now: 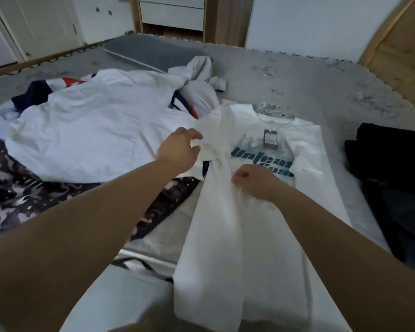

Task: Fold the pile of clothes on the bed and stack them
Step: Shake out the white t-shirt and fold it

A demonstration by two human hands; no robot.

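- Head view looks down on a white T-shirt (304, 144) lying on the bed (309, 80), its long axis running near to far: collar at the far end, hem toward the near edge.
- Blue lettering and a small grey tag (270, 138) show on its chest, face up.
- The shirt's left side is lifted and folded toward the middle, forming a long white band from the near edge up to the far shoulder.
- The left hand (177, 149) pinches that band near its far end, thumb and fingers closed on the cloth.
- The right hand (256, 180) grips the same fold nearer and slightly to the right, fingers curled into the fabric just below the lettering.
- Both hands sit at the shirt's middle line, the left farther away than the right.
- Left of the shirt lies the unfolded pile: a large white garment (94, 130) on top, a dark patterned garment (17, 188) beneath it at the near left, a navy and red piece (43, 89) at the far left.
- A pale grey garment (199, 75) is bunched beyond the pile.
- Dark clothing (393, 168) lies to the right of the shirt, apart from it.
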